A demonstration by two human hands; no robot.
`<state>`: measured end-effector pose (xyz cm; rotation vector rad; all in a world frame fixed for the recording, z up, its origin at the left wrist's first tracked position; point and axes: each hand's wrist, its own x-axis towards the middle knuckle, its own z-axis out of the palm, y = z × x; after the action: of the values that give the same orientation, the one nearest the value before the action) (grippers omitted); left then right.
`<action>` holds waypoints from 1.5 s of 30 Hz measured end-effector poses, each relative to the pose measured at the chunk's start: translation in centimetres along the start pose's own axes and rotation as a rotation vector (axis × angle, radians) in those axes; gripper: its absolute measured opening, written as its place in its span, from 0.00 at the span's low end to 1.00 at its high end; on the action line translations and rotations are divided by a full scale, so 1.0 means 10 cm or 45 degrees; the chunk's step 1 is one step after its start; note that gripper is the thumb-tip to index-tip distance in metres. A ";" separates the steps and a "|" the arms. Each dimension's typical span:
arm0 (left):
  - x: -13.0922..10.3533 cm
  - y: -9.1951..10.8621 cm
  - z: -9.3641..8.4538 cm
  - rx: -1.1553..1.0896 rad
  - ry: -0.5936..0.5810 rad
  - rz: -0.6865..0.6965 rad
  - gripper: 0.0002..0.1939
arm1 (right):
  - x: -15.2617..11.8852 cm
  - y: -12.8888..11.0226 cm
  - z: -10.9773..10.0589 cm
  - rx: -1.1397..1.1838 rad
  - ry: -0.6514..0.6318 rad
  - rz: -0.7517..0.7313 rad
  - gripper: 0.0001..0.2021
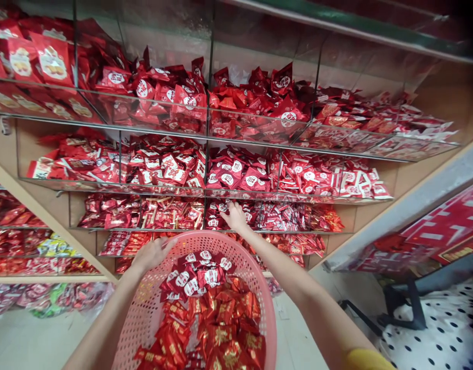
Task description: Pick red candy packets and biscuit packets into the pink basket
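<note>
A round pink plastic basket [270,308] with a perforated wall is in front of me, below the shelves. In its far part are dark red candy packets [197,277] with white round labels, and nearer me are shiny red-and-gold candy packets [221,329]. My left hand [153,254] is closed over the basket's far left rim, its fingertips partly hidden. Reaching past the basket, my right hand [235,217] is at a low shelf compartment of dark red white-labelled packets [214,218]. Its thumb and fingers look apart, touching the packets there.
Tiered shelves with clear dividers [208,67] hold many red packets. Clear front lips [255,194] edge each tier. More shelves with yellow packets [57,246] stand at left, above bagged sweets [51,298] on the floor. A polka-dot cloth [436,329] and black frame are at right.
</note>
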<state>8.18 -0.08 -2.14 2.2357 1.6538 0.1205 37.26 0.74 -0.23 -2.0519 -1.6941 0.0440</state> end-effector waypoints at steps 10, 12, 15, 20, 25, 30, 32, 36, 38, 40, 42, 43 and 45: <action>-0.03 -0.11 0.01 0.014 0.019 -0.023 0.27 | 0.17 -0.03 0.21 0.044 -0.028 0.168 0.23; -0.03 -0.10 0.01 0.031 0.016 -0.027 0.28 | 0.16 -0.03 0.23 0.068 -0.006 0.154 0.22; -0.04 -0.08 0.00 0.046 0.009 -0.028 0.28 | 0.15 -0.01 0.27 0.133 0.010 0.115 0.22; -0.03 -0.07 -0.01 0.042 0.004 -0.025 0.27 | 0.13 0.01 0.29 0.207 0.048 0.097 0.24; -0.02 -0.06 -0.02 0.033 -0.004 -0.031 0.27 | 0.18 0.04 0.28 0.512 0.023 0.157 0.27; -0.01 -0.05 -0.02 0.048 -0.007 -0.035 0.28 | 0.25 0.04 0.30 0.981 0.025 0.246 0.22; -0.01 -0.06 -0.02 0.058 -0.005 -0.031 0.29 | 0.22 0.01 0.29 1.074 0.033 0.287 0.19; -0.02 -0.07 -0.04 0.058 0.002 -0.054 0.31 | -0.01 -0.09 0.19 1.317 -0.014 0.392 0.18; -0.03 -0.06 -0.05 0.048 0.003 -0.059 0.32 | -0.20 -0.13 0.12 1.477 -0.082 0.430 0.20; -0.04 -0.04 -0.06 0.049 0.003 -0.058 0.33 | -0.40 -0.18 0.03 1.745 -0.160 0.481 0.23; -0.04 -0.02 -0.07 0.058 0.001 -0.055 0.33 | -0.58 -0.22 -0.04 2.018 -0.237 0.536 0.26; -0.03 -0.02 -0.08 0.062 0.000 -0.050 0.33 | -0.66 -0.24 -0.08 2.112 -0.274 0.555 0.25; -0.02 -0.01 -0.08 0.070 0.001 -0.037 0.32 | -0.79 -0.27 -0.14 2.192 -0.334 0.592 0.21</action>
<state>7.83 -0.11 -1.41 2.2510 1.7088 0.0691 33.33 -6.76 -0.13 -0.9368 -0.5655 1.3865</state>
